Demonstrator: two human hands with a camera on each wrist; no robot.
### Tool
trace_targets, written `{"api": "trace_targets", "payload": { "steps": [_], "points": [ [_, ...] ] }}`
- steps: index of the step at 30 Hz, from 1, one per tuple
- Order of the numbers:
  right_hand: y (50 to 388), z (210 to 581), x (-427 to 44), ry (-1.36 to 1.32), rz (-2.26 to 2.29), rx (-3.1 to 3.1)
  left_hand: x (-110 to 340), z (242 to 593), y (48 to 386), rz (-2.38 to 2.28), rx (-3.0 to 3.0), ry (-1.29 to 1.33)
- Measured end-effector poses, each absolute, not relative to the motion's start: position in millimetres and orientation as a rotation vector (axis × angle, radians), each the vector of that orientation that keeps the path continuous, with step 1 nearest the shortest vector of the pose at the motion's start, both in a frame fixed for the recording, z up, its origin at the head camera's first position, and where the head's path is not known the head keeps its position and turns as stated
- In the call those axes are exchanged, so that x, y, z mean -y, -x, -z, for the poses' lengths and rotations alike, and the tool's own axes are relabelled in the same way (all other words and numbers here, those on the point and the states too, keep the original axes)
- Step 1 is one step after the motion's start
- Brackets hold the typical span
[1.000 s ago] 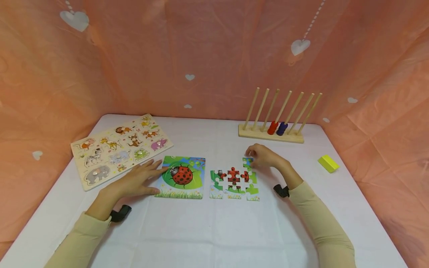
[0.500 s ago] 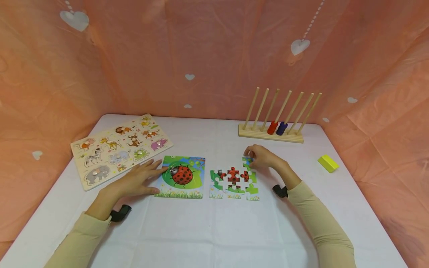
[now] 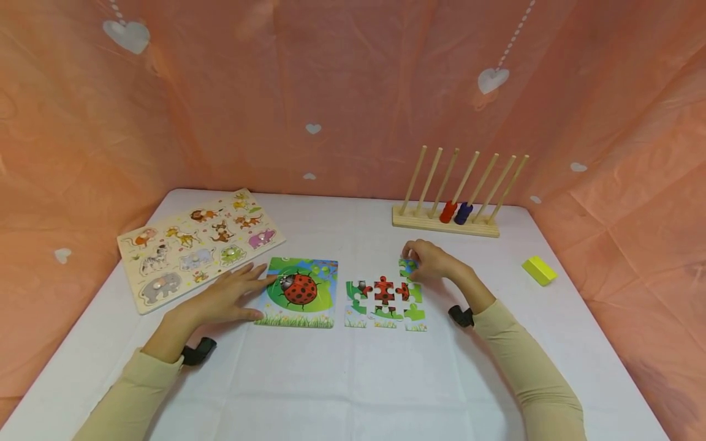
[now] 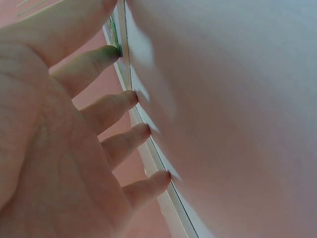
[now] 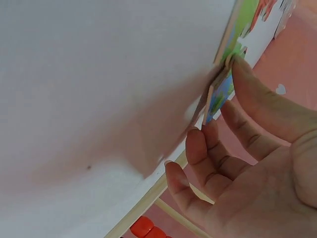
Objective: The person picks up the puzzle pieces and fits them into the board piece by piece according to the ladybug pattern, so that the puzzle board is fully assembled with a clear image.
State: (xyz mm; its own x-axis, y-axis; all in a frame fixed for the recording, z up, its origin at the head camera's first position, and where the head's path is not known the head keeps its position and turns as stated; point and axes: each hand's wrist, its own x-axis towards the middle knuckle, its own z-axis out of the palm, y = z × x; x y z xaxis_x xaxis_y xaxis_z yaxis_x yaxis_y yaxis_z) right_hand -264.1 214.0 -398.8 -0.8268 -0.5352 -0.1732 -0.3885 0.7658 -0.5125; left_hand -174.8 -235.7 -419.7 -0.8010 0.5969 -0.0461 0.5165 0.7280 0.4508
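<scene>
My left hand (image 3: 225,298) rests with fingers spread at the left edge of a ladybug picture board (image 3: 309,306); its index finger and thumb touch that edge. To the right of the board, several jigsaw pieces (image 3: 384,293) form a partly joined copy of the same ladybug. At their upper right corner, my right hand (image 3: 432,260) pinches a blue and green jigsaw piece (image 3: 407,267) between thumb and fingers. In the right wrist view the thumb is on the lower end of this jigsaw piece (image 5: 219,99), fingertips at the other, and it looks slightly tilted.
A wooden animal puzzle board (image 3: 201,245) lies at the back left. At the back right stands a wooden peg rack (image 3: 447,225) with a red bead stack (image 3: 448,212) and a purple one. A yellow block (image 3: 539,271) sits near the right table edge.
My right hand has shifted very slightly at the corner piece and keeps its pinch. The left hand stays in place.
</scene>
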Motion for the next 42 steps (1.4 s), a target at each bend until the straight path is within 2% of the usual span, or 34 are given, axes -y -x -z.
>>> {"api": "trace_targets", "payload": {
  "steps": [15, 23, 35, 42],
  "points": [
    [260, 400, -216, 0.716, 0.773, -2.634, 236, 420, 176, -0.618, -2.753, -0.903],
    [263, 393, -207, 0.813, 0.772, -2.610, 236, 422, 177, -0.614, -2.757, -0.902],
    [267, 392, -142, 1.021, 0.921, -2.455, 235, 420, 175, -0.615, -2.752, -0.892],
    [268, 392, -99, 1.094, 0.836, -2.419, 236, 420, 175, -0.628, -2.752, -0.893]
  ]
}}
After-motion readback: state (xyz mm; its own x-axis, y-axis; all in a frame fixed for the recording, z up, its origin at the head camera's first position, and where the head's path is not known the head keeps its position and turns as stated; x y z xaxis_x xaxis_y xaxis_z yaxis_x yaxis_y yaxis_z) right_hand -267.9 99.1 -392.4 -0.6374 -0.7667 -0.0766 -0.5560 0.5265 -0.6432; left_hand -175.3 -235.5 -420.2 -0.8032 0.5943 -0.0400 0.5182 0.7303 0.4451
